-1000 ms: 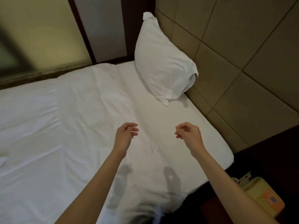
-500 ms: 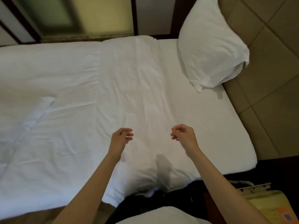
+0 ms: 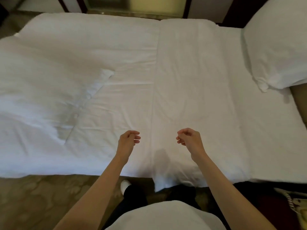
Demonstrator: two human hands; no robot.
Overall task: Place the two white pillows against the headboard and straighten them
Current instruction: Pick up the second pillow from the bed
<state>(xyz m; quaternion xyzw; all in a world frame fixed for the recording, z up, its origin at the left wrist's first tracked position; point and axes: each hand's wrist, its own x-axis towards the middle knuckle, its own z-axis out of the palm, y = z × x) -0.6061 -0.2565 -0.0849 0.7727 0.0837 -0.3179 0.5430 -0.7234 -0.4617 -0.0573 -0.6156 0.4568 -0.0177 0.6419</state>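
Note:
One white pillow (image 3: 279,45) leans at the right end of the bed, cut off by the frame's right edge. A tan strip of headboard (image 3: 299,97) shows beside its lower corner. No second pillow is in view. My left hand (image 3: 127,141) and my right hand (image 3: 188,140) hover side by side above the near edge of the white bed (image 3: 182,72). Both hold nothing, with fingers loosely curled and slightly apart. The pillow is far to the right of both hands.
A rumpled white duvet (image 3: 66,97) covers the left part of the bed, with a fold line down the middle. Patterned brown carpet (image 3: 41,201) lies at the lower left. A yellowish object (image 3: 297,205) sits at the lower right beside the bed.
The view has swung left and down, so the pillow slid to the right edge and more of the duvet and floor appear. Both hands keep their pose, empty.

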